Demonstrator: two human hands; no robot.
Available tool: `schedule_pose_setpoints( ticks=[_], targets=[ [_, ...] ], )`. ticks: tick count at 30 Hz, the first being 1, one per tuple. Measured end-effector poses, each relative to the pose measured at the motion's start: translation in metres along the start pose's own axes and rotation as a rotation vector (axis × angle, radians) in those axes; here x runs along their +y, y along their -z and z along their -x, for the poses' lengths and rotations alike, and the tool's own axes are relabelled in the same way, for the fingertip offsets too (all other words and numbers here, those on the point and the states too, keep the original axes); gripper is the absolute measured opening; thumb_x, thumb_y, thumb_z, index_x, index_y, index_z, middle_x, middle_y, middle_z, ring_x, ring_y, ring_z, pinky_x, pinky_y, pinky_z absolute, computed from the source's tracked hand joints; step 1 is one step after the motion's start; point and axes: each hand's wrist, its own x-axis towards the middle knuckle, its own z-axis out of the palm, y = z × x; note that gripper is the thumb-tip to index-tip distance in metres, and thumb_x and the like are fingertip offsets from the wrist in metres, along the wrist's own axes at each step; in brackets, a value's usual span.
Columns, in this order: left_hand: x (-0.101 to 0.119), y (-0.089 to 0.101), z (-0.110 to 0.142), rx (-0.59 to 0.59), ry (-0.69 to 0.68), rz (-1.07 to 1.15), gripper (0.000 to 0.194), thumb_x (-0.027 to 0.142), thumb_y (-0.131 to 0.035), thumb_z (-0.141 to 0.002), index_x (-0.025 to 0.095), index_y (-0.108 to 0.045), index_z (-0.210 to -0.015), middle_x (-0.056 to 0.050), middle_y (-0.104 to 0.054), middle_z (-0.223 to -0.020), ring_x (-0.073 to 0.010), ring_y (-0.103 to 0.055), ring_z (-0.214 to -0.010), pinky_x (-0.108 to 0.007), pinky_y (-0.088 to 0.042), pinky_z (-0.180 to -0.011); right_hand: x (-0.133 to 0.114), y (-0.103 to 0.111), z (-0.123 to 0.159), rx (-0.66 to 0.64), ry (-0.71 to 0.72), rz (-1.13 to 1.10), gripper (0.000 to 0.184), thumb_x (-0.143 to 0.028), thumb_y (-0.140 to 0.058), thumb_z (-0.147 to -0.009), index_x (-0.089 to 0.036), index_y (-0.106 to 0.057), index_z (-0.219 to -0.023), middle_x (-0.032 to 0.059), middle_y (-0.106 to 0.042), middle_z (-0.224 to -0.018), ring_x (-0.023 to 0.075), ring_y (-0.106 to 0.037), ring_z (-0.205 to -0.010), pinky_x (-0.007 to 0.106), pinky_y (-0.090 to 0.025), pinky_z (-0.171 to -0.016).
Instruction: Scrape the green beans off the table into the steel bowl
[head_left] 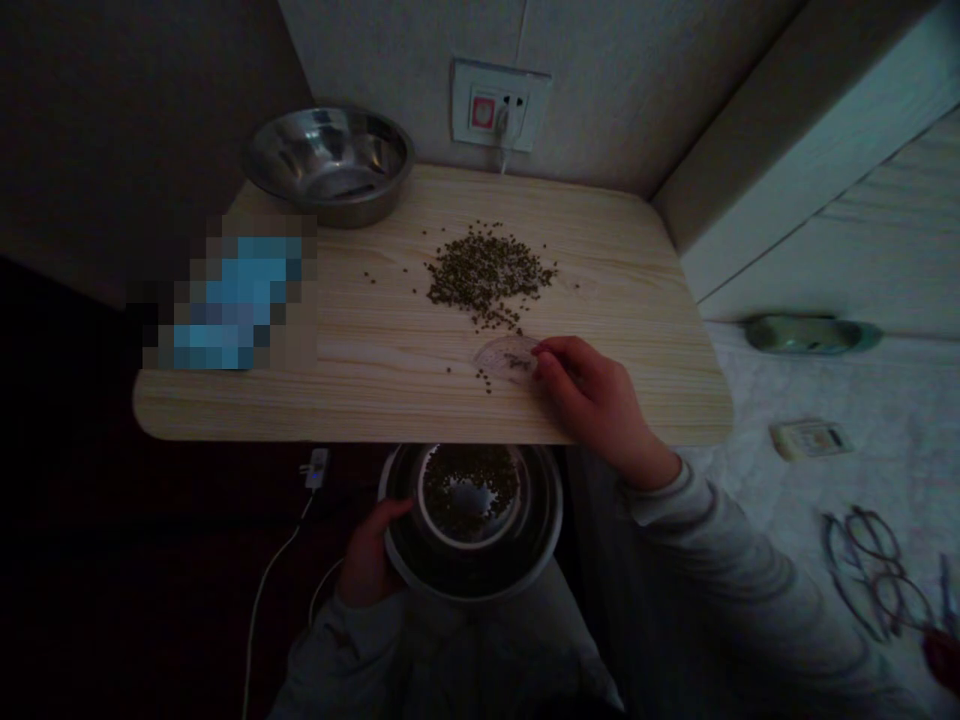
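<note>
A pile of small dark green beans (487, 272) lies on the middle of a light wooden table (390, 390). My right hand (589, 395) rests on the table near the front edge, its fingers pinched on a small clear lid or dish (506, 357) just below the pile. My left hand (367, 555) grips the left rim of a steel bowl (471, 520) held under the table's front edge. That bowl has several of the same beans in its bottom.
An empty steel bowl (330, 160) stands at the table's back left, below a wall socket (499, 105). A blurred blue item (232, 300) lies at the left. On the bed to the right are glasses (870, 570) and a small packet (810, 438). A white cable (262, 600) hangs at the left.
</note>
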Motion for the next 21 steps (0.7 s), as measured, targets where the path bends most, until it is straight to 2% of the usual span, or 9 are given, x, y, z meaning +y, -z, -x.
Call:
schedule_pose_setpoints(
  ticks=[2,4,9,13,15,17,19,21],
  targets=[
    [-0.003,0.006,-0.009,-0.011,0.102,0.058,0.033,0.007,-0.042,-0.067,0.011,-0.063,-0.041,-0.007,-0.062,-0.046,-0.0176,-0.06,-0.051,-0.026,-0.049,-0.055,0.0,-0.001,0.0,-0.002,0.003,0.003,0.024,-0.03,-0.04,-0.081,-0.014,-0.056,-0.09,0.0068,-0.062,-0.084,0.0146,-0.056,-0.073,0.026,-0.042,-0.066],
    [-0.005,0.01,-0.015,-0.005,0.157,0.077,0.032,0.007,-0.042,-0.066,0.011,-0.063,-0.041,-0.007,-0.061,-0.043,-0.0183,-0.06,-0.051,-0.026,-0.049,-0.054,-0.001,-0.001,0.0,-0.004,0.004,0.009,0.024,-0.03,-0.04,-0.081,-0.015,-0.057,-0.089,0.0061,-0.062,-0.081,0.0143,-0.056,-0.07,0.026,-0.042,-0.064],
    [-0.004,0.011,-0.014,-0.003,-0.068,-0.006,0.024,0.002,-0.049,-0.056,0.013,-0.061,-0.038,-0.003,-0.06,-0.04,-0.0103,-0.055,-0.041,-0.015,-0.044,-0.045,-0.003,-0.002,0.002,-0.038,0.022,0.012,0.022,-0.03,-0.04,-0.082,-0.017,-0.056,-0.089,0.0042,-0.062,-0.077,0.0137,-0.055,-0.068,0.026,-0.041,-0.062],
    [-0.003,0.007,-0.012,-0.008,0.037,0.021,0.024,0.007,-0.049,-0.058,0.013,-0.061,-0.038,-0.004,-0.058,-0.039,-0.0119,-0.054,-0.04,-0.019,-0.044,-0.044,-0.005,-0.003,0.005,-0.08,0.038,0.006,0.023,-0.03,-0.039,-0.082,-0.016,-0.056,-0.09,0.0045,-0.062,-0.079,0.0142,-0.055,-0.069,0.026,-0.041,-0.063],
    [-0.002,0.007,-0.011,-0.005,0.001,0.024,0.026,0.006,-0.049,-0.058,0.014,-0.061,-0.037,-0.002,-0.057,-0.038,-0.0105,-0.051,-0.037,-0.018,-0.042,-0.042,-0.007,-0.003,0.008,-0.102,0.052,0.005,0.023,-0.03,-0.04,-0.082,-0.016,-0.056,-0.091,0.0046,-0.062,-0.081,0.0143,-0.055,-0.071,0.026,-0.041,-0.064],
    [-0.001,0.008,-0.011,0.034,-0.098,0.023,0.026,0.003,-0.05,-0.057,0.015,-0.061,-0.037,0.0,-0.058,-0.039,-0.009,-0.052,-0.038,-0.017,-0.042,-0.043,-0.011,-0.004,0.011,-0.132,0.08,0.009,0.022,-0.029,-0.04,-0.082,-0.017,-0.056,-0.09,0.0046,-0.063,-0.082,0.014,-0.055,-0.072,0.026,-0.041,-0.065],
    [-0.001,0.01,-0.012,0.098,-0.171,-0.078,0.026,-0.004,-0.051,-0.05,0.015,-0.06,-0.036,0.0,-0.06,-0.041,-0.0095,-0.053,-0.041,-0.016,-0.043,-0.045,-0.015,-0.004,0.015,-0.168,0.115,0.008,0.021,-0.028,-0.04,-0.082,-0.017,-0.056,-0.089,0.0047,-0.063,-0.081,0.0137,-0.055,-0.071,0.027,-0.041,-0.066],
    [0.001,0.01,-0.013,0.125,-0.184,-0.103,0.028,-0.009,-0.051,-0.046,0.015,-0.062,-0.038,0.001,-0.062,-0.045,-0.0085,-0.054,-0.044,-0.014,-0.043,-0.049,-0.02,-0.004,0.019,-0.216,0.149,-0.008,0.02,-0.027,-0.04,-0.082,-0.017,-0.056,-0.088,0.0049,-0.063,-0.08,0.0135,-0.055,-0.071,0.028,-0.041,-0.067]
  ],
)
